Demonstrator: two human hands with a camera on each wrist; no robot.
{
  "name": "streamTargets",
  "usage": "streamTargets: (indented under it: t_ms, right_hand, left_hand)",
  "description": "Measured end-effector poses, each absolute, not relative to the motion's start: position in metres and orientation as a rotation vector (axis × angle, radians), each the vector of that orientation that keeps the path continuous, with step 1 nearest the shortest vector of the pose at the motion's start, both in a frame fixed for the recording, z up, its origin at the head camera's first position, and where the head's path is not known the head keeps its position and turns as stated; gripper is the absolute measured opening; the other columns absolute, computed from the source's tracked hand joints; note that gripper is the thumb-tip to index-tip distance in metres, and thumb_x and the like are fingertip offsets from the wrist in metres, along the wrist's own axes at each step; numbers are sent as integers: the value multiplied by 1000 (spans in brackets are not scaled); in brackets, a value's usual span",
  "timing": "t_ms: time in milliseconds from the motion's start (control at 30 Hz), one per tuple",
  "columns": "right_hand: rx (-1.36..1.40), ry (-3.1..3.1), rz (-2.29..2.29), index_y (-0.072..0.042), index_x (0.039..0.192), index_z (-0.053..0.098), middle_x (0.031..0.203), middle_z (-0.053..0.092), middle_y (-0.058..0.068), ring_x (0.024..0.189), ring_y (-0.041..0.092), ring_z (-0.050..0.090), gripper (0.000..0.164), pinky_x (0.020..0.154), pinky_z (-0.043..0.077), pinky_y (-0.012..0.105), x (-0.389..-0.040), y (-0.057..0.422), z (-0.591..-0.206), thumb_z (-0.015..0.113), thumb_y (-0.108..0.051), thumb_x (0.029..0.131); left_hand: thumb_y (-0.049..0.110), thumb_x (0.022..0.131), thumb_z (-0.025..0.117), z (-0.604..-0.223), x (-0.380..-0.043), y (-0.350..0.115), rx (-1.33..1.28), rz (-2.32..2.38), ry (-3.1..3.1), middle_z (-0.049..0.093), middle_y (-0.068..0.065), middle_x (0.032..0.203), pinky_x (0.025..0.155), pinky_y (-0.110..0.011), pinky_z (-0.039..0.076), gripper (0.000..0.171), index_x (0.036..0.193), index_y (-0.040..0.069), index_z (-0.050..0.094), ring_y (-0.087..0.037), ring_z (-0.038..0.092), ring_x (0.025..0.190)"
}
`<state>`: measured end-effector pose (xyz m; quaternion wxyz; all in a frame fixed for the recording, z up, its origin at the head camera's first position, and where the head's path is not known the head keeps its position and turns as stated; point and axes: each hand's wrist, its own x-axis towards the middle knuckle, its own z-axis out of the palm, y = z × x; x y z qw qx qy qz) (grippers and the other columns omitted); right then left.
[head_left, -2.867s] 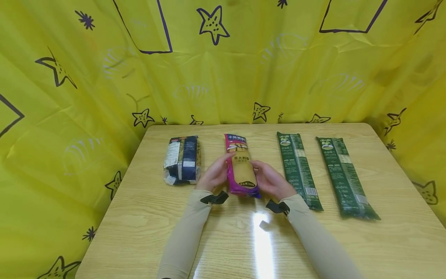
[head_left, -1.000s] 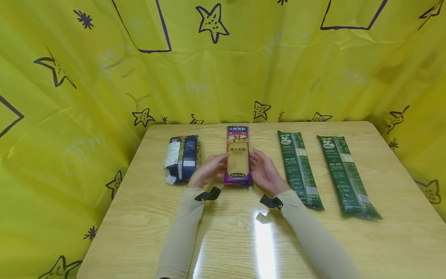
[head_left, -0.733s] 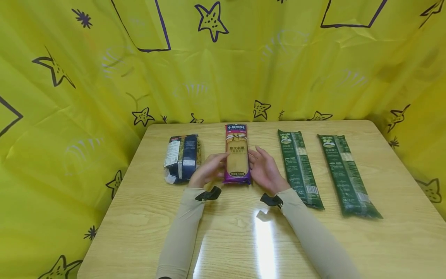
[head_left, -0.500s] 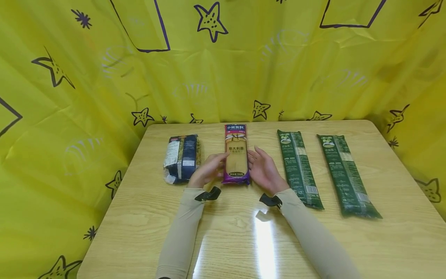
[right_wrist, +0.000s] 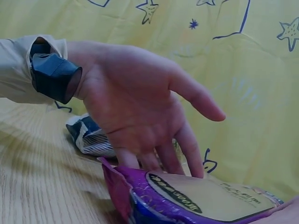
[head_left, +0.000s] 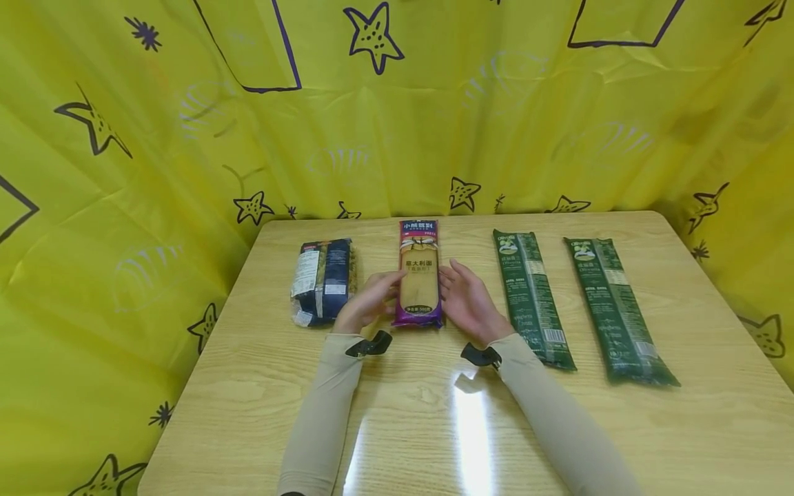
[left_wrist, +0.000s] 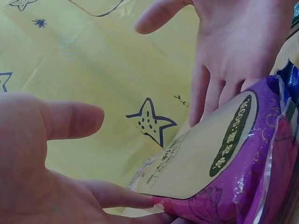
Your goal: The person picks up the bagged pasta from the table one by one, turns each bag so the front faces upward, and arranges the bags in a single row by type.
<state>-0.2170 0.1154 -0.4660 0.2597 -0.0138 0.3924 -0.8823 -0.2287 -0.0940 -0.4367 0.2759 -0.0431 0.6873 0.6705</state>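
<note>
on the table [head_left: 248,413], green packets [head_left: 535,300] lie toward the right edge, the purple packet [head_left: 420,289] near the middle of the far edge; the left hand [head_left: 366,303] and right hand [head_left: 469,303] flank it, fingers extended, neither gripping; squaring it well probably calls for light, even pressure from both sides, without crumpling its ends

The purple packet [head_left: 420,279] is glossy plastic film, crinkled at its sealed end. Both green packets [head_left: 535,300] [head_left: 619,310] look like smooth, softly shiny plastic, and the navy packet [head_left: 335,279] has clear, wrinkled film. The counter [head_left: 248,406] is smooth, pale wood grain, polished enough to throw back light. Behind, the creased yellow curtain [head_left: 409,131] has a faint sheen; the beige sleeves [head_left: 319,413] are matt cloth.
</note>
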Motion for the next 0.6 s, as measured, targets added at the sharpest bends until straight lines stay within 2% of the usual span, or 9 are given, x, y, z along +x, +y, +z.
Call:
streamTargets:
  t_ms: [333,500,600]
  right_hand:
    - [-12,1139,-2370,-5,160,-25,170,-29,15,160,30,-23,85,132,-10,45,-213,122,-458,32,-46,111]
    - [-14,1187,-2397,-4,162,-18,174,-17,16,163,33,-12,79,134,-5,42,-213,131,-450,31,-41,112]
    - [-51,1284,-2413,-3,164,-11,175,-7,18,163,37,-4,71,135,1,43,-212,139,-439,28,-35,113]
  left_hand:
    - [33,111,43,-433,-227,-96,-62,1776,1873,27,-21,169,124,-60,32,62,161,-1,28,-44,23,157]
    - [36,109,46,-427,-225,-99,-74,1765,1980,15,-19,173,128,-63,21,70,163,0,20,-40,12,161]
    - [38,109,46,-422,-224,-102,-65,1785,2032,17,-17,173,130,-60,18,70,163,2,21,-38,14,160]
